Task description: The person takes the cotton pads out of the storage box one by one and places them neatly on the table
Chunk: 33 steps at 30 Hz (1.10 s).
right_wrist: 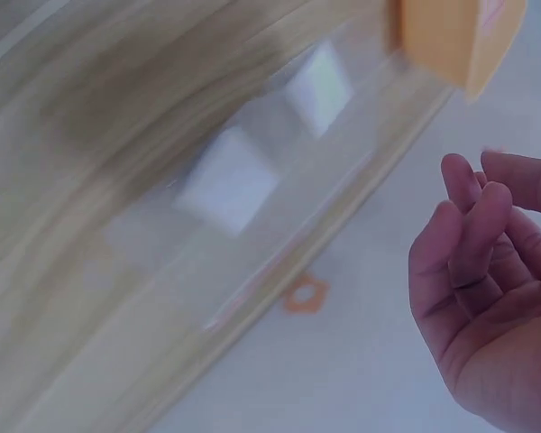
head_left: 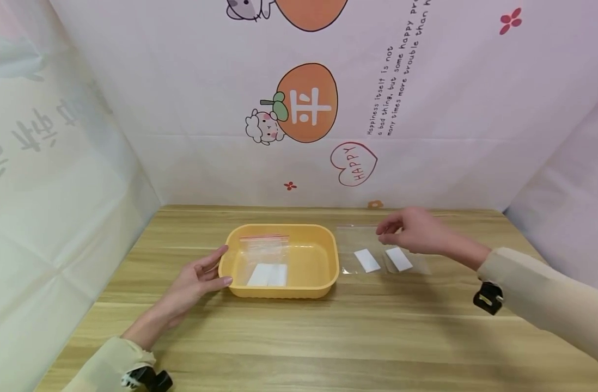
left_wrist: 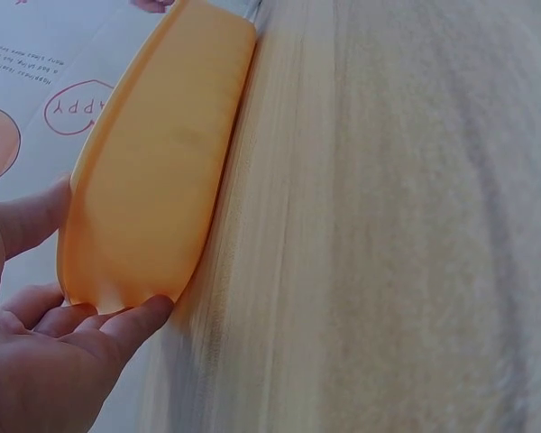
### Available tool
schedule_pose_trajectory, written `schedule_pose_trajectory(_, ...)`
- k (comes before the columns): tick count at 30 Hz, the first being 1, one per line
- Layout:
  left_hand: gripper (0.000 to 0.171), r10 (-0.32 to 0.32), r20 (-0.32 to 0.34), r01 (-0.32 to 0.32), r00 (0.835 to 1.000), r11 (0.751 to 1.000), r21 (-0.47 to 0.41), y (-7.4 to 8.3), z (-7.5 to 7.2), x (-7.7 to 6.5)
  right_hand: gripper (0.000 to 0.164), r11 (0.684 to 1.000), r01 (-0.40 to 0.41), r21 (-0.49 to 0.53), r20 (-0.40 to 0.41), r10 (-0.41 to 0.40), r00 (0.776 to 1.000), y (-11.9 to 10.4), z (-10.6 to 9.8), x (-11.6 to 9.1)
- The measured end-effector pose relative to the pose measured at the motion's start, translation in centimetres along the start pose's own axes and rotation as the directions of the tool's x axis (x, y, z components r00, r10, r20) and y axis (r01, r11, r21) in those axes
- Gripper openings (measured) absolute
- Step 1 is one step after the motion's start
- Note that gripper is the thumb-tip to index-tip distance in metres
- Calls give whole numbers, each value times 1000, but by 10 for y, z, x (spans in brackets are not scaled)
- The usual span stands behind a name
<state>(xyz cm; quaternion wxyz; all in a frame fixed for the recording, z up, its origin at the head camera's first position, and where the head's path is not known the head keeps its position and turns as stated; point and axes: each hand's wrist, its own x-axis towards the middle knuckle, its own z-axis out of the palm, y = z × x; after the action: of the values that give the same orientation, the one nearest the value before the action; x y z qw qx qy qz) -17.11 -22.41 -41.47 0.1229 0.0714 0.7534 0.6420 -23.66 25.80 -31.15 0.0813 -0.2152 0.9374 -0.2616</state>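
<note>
A yellow plastic basin [head_left: 279, 292] sits on the table, its left end gripped by my left hand [head_left: 193, 283]. In the left wrist view that hand's thumb is at the rim, with the fingers along the basin's side [left_wrist: 153, 162]. Inside lies a clear zip bag [head_left: 263, 249] with white rectangular pieces [head_left: 267, 275] in it. My right hand [head_left: 419, 231] hovers above clear zip bags [head_left: 349, 244] right of the basin, fingers loosely curled and holding nothing. Two white rectangles [head_left: 367, 261] show with these bags, also visible blurred in the right wrist view [right_wrist: 230, 180].
The wood-grain table [head_left: 299, 337] runs back to a printed cloth wall [head_left: 206, 163]. Pale cloth also hangs at the left and right sides. Each wrist wears a small black device [head_left: 488, 298].
</note>
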Motion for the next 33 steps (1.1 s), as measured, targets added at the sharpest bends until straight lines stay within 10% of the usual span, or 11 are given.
schedule_pose_trajectory(12, 86, -2, 13, 2, 1000, 1000, -11, -1, 1, 1, 8, 974, 225, -18, 33, -225, 974, -65, 30, 41)
schedule_pose_trajectory(33, 86, 30, 20, -29, 999, 999, -29, 1, -1, 0, 39, 989, 87, 122, 372, -127, 920, -110, 88, 100)
